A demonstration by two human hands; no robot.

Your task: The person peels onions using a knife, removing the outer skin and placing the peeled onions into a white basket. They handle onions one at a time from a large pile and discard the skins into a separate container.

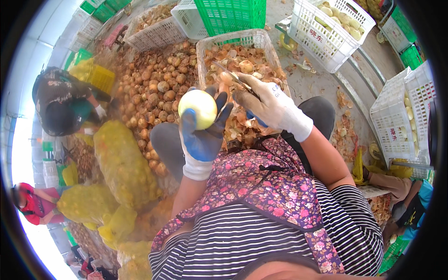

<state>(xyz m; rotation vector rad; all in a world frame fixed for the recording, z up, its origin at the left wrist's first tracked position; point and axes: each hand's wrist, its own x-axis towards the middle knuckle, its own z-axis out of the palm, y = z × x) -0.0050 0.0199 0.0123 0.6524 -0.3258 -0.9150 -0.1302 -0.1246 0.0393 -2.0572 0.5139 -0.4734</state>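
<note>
My left hand, in a blue-coated white glove, holds up a peeled pale onion. To its right, my right hand, in a soiled white glove, is closed round a knife, whose thin blade points up and to the left. The knife's handle is mostly hidden in my fingers. Both hands are above a white plastic crate full of brown onion skins, which stands between my knees. The blade and the peeled onion are apart.
Unpeeled onions lie heaped left of the crate. Yellow mesh sacks stand nearer on the left, with a co-worker bent beyond them. A white crate of peeled onions is at the upper right, and a green crate stands behind the skins.
</note>
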